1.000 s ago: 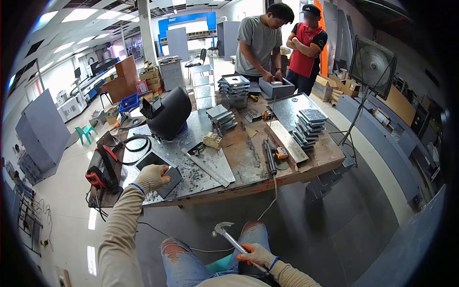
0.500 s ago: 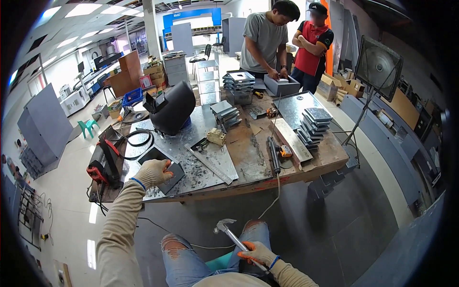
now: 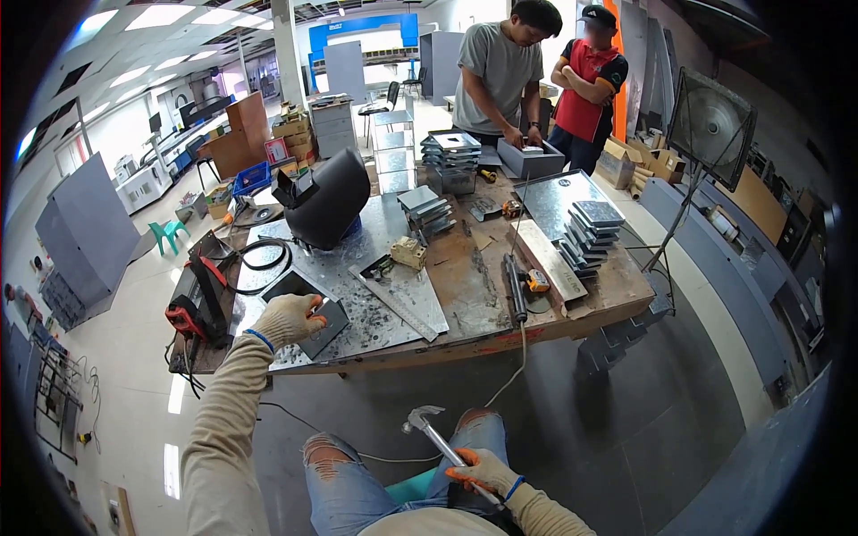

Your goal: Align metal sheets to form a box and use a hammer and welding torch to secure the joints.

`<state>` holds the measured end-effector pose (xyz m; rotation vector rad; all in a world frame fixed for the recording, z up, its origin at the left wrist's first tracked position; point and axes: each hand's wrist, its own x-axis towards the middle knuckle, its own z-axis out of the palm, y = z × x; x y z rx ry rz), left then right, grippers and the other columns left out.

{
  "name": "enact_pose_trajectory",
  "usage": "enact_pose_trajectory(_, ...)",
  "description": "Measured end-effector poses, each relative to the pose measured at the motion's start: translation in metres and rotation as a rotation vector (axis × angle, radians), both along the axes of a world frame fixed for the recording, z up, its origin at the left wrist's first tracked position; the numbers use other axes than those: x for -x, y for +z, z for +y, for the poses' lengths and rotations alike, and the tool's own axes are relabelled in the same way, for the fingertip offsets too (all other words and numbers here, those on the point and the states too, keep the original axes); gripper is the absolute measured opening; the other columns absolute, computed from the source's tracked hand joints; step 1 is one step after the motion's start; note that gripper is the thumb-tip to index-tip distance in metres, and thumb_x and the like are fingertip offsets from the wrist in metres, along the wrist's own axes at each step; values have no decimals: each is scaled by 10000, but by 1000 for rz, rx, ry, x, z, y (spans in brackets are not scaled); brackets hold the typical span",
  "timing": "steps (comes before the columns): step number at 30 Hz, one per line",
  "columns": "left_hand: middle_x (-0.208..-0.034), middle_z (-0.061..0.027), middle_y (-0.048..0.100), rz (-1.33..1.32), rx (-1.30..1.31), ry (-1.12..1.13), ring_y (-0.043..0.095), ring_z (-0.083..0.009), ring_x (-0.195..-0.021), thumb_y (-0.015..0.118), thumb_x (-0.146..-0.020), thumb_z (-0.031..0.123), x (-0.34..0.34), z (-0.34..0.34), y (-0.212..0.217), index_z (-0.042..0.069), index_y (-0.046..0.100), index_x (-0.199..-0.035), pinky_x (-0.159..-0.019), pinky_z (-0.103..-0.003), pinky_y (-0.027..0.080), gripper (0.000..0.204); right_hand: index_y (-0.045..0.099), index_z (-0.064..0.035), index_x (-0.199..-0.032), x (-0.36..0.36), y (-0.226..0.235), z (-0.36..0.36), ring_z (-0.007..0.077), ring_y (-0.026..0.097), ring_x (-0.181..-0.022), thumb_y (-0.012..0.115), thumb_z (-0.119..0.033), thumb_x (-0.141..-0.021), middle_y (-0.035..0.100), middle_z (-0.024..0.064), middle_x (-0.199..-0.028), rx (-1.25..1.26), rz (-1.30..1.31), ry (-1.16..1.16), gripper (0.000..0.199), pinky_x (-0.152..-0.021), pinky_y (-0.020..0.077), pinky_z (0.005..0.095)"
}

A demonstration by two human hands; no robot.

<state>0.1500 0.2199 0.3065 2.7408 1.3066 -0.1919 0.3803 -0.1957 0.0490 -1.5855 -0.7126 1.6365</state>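
My left hand (image 3: pixel 290 322), in a cream work glove with orange at the fingertips, grips the top edge of a grey bent sheet-metal piece (image 3: pixel 325 335) at the table's near left. Part of that piece is hidden behind the glove. Over my lap, my right hand (image 3: pixel 485 473), gloved alike, is closed around the handle of a claw hammer (image 3: pixel 438 439). The hammer's metal head points up and to the left. Beneath the sheet-metal piece lies a shiny metal plate (image 3: pixel 393 286), with a steel square (image 3: pixel 391 304) to the right of my left hand.
A black welding helmet (image 3: pixel 328 201) stands behind my left hand; a red-and-black welding machine (image 3: pixel 192 313) is left of it. Stacked metal parts (image 3: pixel 593 234), a caulking-gun-like tool (image 3: pixel 516 288) and a long bar (image 3: pixel 547 259) lie rightward. Across the table a co-worker (image 3: pixel 496 80) handles a grey box.
The view has shifted very slightly. My left hand still grips the sheet-metal piece and my right still holds the hammer, both in nearly the same places.
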Motion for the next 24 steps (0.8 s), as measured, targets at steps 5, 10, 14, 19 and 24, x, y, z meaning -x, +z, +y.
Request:
enact_pose_trajectory(5, -1151, -143, 797, -26, 8, 20, 748, -385, -1004, 706, -968, 443, 2, 3, -6, 84, 661, -1425, -867, -435, 567, 583, 630, 5, -1461, 1, 3, -1, 112, 620, -626, 880, -222, -923, 732, 81, -980, 6, 61, -34, 636, -559, 508, 228)
enact_pose_trajectory(10, -1052, -128, 785, -71, -19, -73, 730, -371, -924, 711, -969, 457, 19, 13, -9, 87, 670, -1411, -821, -442, 557, 578, 571, 17, -1512, 4, 11, 6, 121, 620, -595, 884, -150, -913, 737, 103, -964, 29, 88, 7, 697, -518, 511, 233)
enact_pose_trajectory(14, -937, -103, 752, -291, -229, -105, 693, -322, -813, 726, -970, 514, 34, 22, 13, 86, 703, -1339, -745, -426, 544, 565, 568, 29, -1504, -1, 2, -3, 139, 616, -577, 858, -91, -916, 727, 116, -929, 12, 130, -85, 666, -504, 503, 254)
enact_pose_trajectory(19, -868, -69, 710, -518, -196, 574, 642, -208, -719, 701, -998, 630, 78, 50, 21, 68, 719, -1132, -672, -394, 520, 578, 569, 38, -1491, 0, -7, 1, 153, 612, -561, 835, -53, -918, 714, 122, -898, -7, 175, -95, 638, -494, 495, 266)
enact_pose_trajectory(24, -987, -255, 678, -869, 950, 1015, 648, -335, -721, 712, -906, 792, 109, 73, -54, -20, 605, -1110, -665, -492, 549, 843, 573, 42, -1482, 1, -7, 3, 153, 615, -561, 835, -53, -916, 711, 119, -894, -14, 200, -96, 631, -494, 492, 264)
